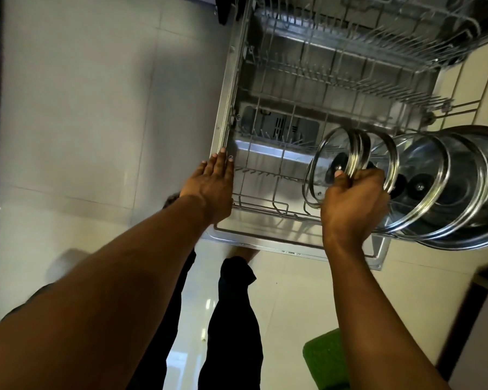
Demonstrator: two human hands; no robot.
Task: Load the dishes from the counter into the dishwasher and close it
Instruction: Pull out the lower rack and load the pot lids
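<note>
**Open dishwasher point(299, 88), seen from above.** The door point(265, 241) is folded down over the floor. The lower rack point(261, 203) sits out on the door, and the upper rack point(378, 38) stands out beyond it. No dishes show in the lower rack.

A bundle of glass lids point(445, 192) with steel rims stands on edge at the rack's front right corner. The widest lids overhang its right side. Whether any lid already rests on the wires cannot be told.

Your right hand point(352, 201) is curled round the rims of the smaller lids, thumb on the near side. Your left hand point(212, 184) lies flat, fingers straight and together, with the fingertips at the rack's left front edge.

The step in hand, as judged, is seating the lids.
- Brace the rack with the left hand so it cannot roll.
- Lower the bundle until the rims drop between the tines point(265, 173), one lid to a gap, largest first.
- Release a lid only once it stands by itself, since rims that knock together may chip.
</note>
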